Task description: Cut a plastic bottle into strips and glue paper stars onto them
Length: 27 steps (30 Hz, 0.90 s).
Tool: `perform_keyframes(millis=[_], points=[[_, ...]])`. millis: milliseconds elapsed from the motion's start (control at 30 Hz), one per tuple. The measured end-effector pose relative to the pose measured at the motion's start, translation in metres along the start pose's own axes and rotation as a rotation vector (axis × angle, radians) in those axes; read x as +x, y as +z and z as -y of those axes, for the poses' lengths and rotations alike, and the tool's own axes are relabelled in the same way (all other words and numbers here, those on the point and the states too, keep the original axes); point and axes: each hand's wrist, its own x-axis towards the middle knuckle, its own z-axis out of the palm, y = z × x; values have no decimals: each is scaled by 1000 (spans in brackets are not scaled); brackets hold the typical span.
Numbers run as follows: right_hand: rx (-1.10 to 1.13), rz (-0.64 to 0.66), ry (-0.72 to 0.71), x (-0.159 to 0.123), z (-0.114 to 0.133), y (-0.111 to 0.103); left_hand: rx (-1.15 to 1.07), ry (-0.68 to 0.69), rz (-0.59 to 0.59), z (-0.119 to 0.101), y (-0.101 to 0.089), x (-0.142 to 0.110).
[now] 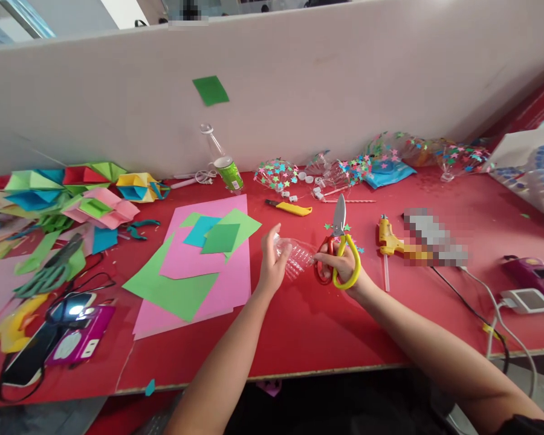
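At the near side, the tabletop's front edge runs beneath both forearms, with a stretch of red tabletop between them. Farther in, the left hand pinches a clear plastic piece near the right edge of the pink paper, while the right hand, left of the glue gun, grasps scissors by the handles, blades pointing far. Beyond, a yellow cutter lies short of the bottle beside the far partition.

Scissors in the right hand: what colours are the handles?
The scissors have one red handle and one yellow handle, seen in the head view.
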Motion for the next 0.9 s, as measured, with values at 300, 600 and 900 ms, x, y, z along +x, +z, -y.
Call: perform_keyframes(millis=[300,600,900], points=[[34,-65,55,-4,7,4,15,78,169,-10,1,-4],[-29,-111,-152,-12,7,8,-43,204,-62,-28,-9,-13],[-111,-151,-329,-20,2,12,-92,-106,188,-48,3,-20]])
